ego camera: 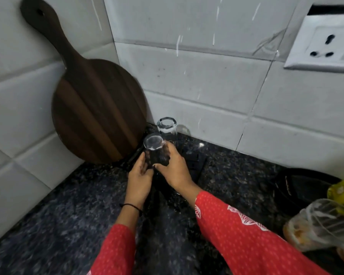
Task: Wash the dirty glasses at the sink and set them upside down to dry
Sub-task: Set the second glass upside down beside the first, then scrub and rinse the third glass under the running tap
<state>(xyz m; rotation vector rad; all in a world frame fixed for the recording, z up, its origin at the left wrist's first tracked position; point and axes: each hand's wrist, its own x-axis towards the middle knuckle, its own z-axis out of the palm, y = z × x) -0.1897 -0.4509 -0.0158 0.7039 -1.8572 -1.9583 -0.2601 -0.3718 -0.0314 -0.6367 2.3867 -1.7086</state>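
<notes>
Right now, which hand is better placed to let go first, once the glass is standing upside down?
Probably the left hand. It only touches the lower side of the upside-down glass, while the right hand wraps around it and seems to carry more of the hold. Another glass already stands upside down behind.

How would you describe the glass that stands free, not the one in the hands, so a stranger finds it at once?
Start at the round dark wooden board leaning in the tiled corner. Just right of its lower edge, on the dark speckled counter against the wall, stands an upside-down clear glass. Unlike the nearer upside-down glass, no hand touches it.
</notes>
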